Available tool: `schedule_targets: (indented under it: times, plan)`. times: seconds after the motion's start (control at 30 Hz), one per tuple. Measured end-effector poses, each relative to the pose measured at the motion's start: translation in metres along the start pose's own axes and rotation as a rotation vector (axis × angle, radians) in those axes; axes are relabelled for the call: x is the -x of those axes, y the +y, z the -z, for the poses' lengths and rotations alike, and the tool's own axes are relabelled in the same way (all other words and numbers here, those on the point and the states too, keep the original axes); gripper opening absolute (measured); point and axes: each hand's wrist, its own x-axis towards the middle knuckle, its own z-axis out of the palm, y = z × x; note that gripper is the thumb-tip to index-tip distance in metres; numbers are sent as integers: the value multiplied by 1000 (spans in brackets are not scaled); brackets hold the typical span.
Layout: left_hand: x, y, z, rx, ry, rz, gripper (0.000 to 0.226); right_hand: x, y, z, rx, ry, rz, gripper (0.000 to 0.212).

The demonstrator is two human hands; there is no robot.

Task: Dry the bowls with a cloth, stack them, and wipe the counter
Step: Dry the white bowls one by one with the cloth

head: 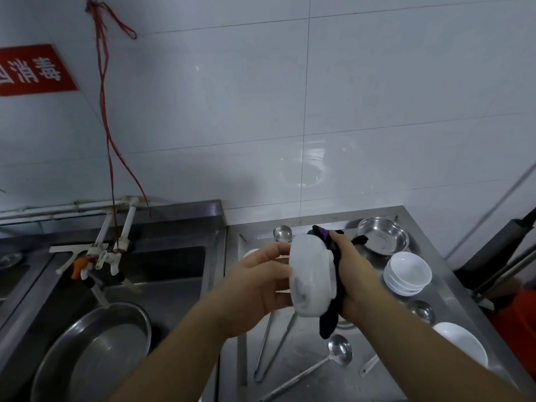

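A white bowl (311, 274) is held up on its side above the steel counter (452, 297). My left hand (255, 288) grips it from the left, fingers on its base and rim. My right hand (352, 274) holds a dark cloth (330, 314) against the bowl's open side; the cloth hangs below the bowl. A stack of white bowls (407, 272) stands on the counter to the right. Another white bowl (461, 343) sits nearer, partly behind my right forearm.
A steel dish (383, 239) sits at the back of the counter. Several ladles (339, 351) lie on it below my hands. To the left is a sink with taps (113, 250) and a large steel basin (95, 352). Tiled wall behind.
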Motion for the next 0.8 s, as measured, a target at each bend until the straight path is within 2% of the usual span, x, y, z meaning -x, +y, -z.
schedule_targets:
  times: [0.1, 0.2, 0.37, 0.57, 0.67, 0.8]
  plan:
    - [0, 9, -1, 0, 77, 49, 38, -1, -2, -3, 55, 15, 60, 42]
    - [0, 7, -1, 0, 69, 37, 34, -1, -6, -5, 38, 32, 80, 39]
    - [-7, -15, -5, 34, 73, -101, 43, -2, -6, 0, -86, -15, -35, 45]
    - [-14, -39, -24, 12, 94, -185, 37, 2, 8, 3, -171, -5, -97, 47]
    - [-13, -31, -19, -7, 113, -145, 38, 1, 6, 11, -97, 37, -65, 46]
    - [-13, -14, -7, 155, 129, 12, 36, 2, -4, 12, -28, 72, -46, 44]
